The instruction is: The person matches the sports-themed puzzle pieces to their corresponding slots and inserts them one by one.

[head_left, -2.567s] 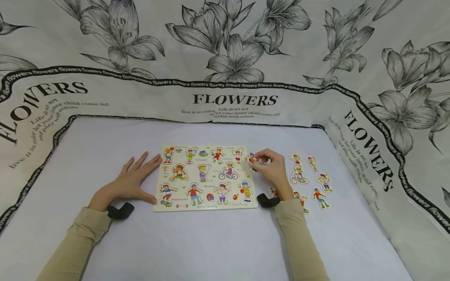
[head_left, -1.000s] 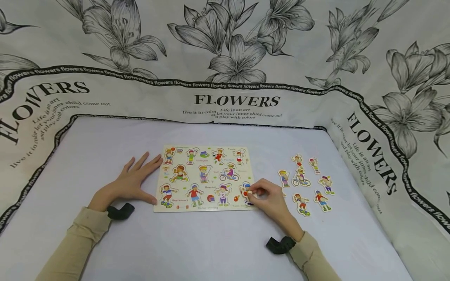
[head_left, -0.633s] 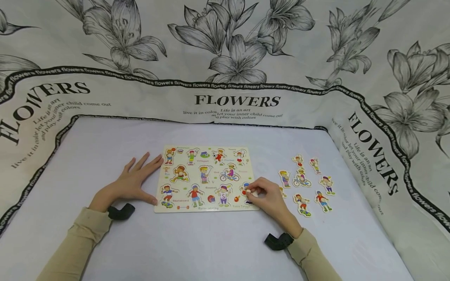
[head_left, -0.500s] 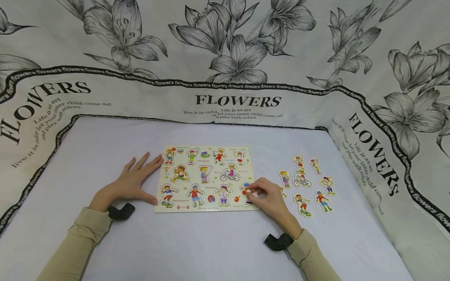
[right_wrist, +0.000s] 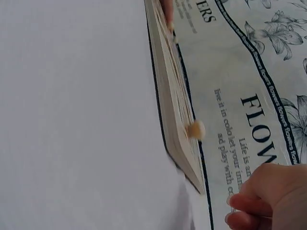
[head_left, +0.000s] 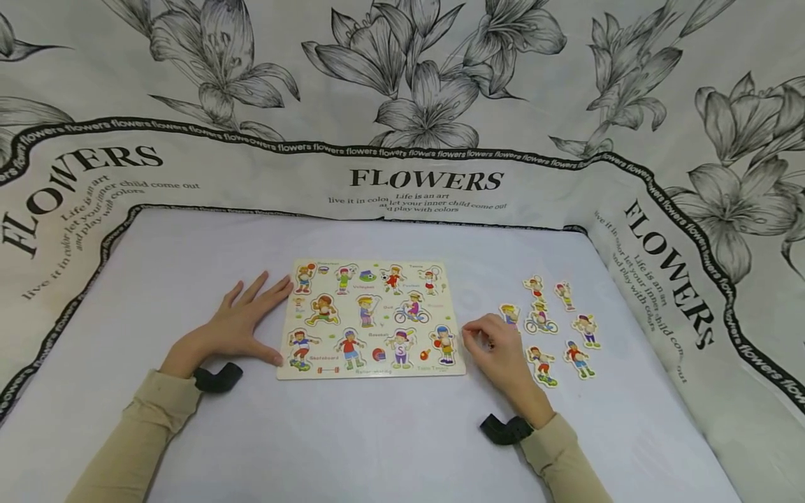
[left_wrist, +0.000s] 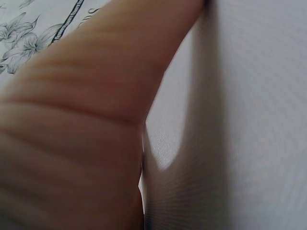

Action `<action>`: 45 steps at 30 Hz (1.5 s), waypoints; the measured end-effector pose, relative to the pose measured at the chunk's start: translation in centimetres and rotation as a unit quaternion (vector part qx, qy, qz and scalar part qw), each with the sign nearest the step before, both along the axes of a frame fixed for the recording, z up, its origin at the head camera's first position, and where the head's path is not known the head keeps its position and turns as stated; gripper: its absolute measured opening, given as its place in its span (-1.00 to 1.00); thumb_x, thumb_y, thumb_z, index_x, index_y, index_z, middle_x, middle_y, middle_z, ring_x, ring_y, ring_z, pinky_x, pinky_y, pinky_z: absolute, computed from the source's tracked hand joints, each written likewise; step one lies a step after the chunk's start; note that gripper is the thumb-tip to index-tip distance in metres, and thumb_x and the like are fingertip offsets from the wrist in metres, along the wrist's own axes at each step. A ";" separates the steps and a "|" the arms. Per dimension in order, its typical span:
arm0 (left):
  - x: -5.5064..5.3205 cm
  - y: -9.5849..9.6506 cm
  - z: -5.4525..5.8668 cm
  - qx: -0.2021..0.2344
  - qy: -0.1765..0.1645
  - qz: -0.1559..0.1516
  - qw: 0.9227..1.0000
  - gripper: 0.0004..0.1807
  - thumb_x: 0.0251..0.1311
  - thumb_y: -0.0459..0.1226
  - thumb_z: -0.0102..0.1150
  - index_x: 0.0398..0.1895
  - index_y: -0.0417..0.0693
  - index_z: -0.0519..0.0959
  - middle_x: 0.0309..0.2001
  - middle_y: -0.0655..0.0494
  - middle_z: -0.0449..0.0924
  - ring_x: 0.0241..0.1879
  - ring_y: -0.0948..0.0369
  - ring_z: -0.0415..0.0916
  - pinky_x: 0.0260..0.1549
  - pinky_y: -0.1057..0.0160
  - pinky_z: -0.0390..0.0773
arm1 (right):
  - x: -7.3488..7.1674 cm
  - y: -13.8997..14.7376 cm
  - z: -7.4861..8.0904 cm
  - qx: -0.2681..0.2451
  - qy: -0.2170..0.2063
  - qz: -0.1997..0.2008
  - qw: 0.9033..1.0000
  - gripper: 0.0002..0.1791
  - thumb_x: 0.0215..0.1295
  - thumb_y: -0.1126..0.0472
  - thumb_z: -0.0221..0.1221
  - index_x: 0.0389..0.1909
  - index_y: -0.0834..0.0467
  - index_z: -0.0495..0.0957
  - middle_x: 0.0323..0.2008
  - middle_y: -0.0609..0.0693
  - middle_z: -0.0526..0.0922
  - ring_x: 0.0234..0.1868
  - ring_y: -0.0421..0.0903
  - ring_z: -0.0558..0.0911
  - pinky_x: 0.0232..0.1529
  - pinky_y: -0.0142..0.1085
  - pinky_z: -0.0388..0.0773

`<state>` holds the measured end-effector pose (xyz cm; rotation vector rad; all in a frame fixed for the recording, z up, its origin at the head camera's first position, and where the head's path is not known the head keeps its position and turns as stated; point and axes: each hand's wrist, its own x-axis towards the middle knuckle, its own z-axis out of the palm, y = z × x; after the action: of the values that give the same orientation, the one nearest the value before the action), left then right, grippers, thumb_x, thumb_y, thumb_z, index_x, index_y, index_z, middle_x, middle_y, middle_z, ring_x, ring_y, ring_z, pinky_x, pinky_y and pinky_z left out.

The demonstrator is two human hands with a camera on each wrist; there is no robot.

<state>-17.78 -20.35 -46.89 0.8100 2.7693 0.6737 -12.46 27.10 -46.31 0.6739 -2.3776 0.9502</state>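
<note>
A puzzle board [head_left: 377,374] with cartoon children playing sports lies flat on the white table. My left hand [head_left: 235,328] rests spread beside it, fingertips and thumb at its left edge; the left wrist view shows mostly its palm side [left_wrist: 86,120]. A blue-capped table tennis player piece [head_left: 444,347] sits in the board's lower right corner. In the right wrist view its wooden knob [right_wrist: 195,130] stands up from the edge-on board. Just right of the board is my right hand [head_left: 499,356], fingers curled, thumb and index tips close together, nothing visible between them.
Several loose figure pieces lie right of the board, among them a cyclist [head_left: 539,320], a skateboarder [head_left: 542,367] and a roller skater [head_left: 578,360]. A golfer piece [head_left: 508,314] is partly behind my right hand. A flower-printed cloth [head_left: 421,181] borders the table.
My right hand has carried the table tennis player from beside the board's upper right to its lower right corner, let go, and drawn back rightward. My left hand stays put.
</note>
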 end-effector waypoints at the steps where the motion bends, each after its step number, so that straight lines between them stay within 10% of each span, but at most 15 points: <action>1: 0.0 0.0 0.0 0.000 0.000 0.000 1.000 0.49 -0.39 0.45 0.41 0.60 -0.01 -0.06 0.61 0.04 -0.22 0.55 -0.10 -0.52 0.40 -0.25 -0.51 | 0.0 0.3 0.2 0.006 0.007 -0.010 1.000 -0.85 0.09 0.48 0.31 -0.36 0.19 0.67 -0.47 -0.07 0.55 -0.48 -0.16 0.42 -0.46 -0.43 0.28; 18: 0.0 0.0 0.1 0.001 -0.004 0.002 1.000 0.49 -0.39 0.45 0.41 0.61 -0.01 -0.06 0.61 0.03 -0.22 0.55 -0.09 -0.53 0.40 -0.25 -0.51 | 0.2 6.9 2.5 0.116 -0.043 -0.050 0.991 -0.87 0.03 0.48 0.32 -0.43 0.22 0.68 -0.52 -0.15 0.51 -0.53 -0.14 0.38 -0.50 -0.47 0.21; 27: 0.0 0.0 0.2 -0.003 -0.008 0.006 1.000 0.50 -0.40 0.46 0.40 0.61 0.00 -0.07 0.61 0.04 -0.23 0.55 -0.10 -0.54 0.40 -0.24 -0.52 | 0.1 6.8 1.9 0.114 -0.099 0.019 0.988 -0.78 -0.05 0.47 0.36 -0.43 0.11 0.65 -0.52 -0.12 0.53 -0.56 -0.17 0.40 -0.54 -0.49 0.27; 45: 0.0 0.0 0.1 0.000 -0.006 -0.001 1.000 0.49 -0.39 0.46 0.40 0.61 0.00 -0.07 0.61 0.04 -0.23 0.55 -0.09 -0.53 0.40 -0.24 -0.51 | -0.2 5.8 2.0 0.115 -0.153 -0.011 0.981 -0.77 -0.10 0.45 0.35 -0.42 0.10 0.64 -0.55 -0.11 0.46 -0.54 -0.19 0.39 -0.54 -0.40 0.31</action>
<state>-17.81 -20.39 -46.75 0.8053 2.7586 0.6762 -12.68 32.93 -44.30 0.6200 -2.7927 0.8260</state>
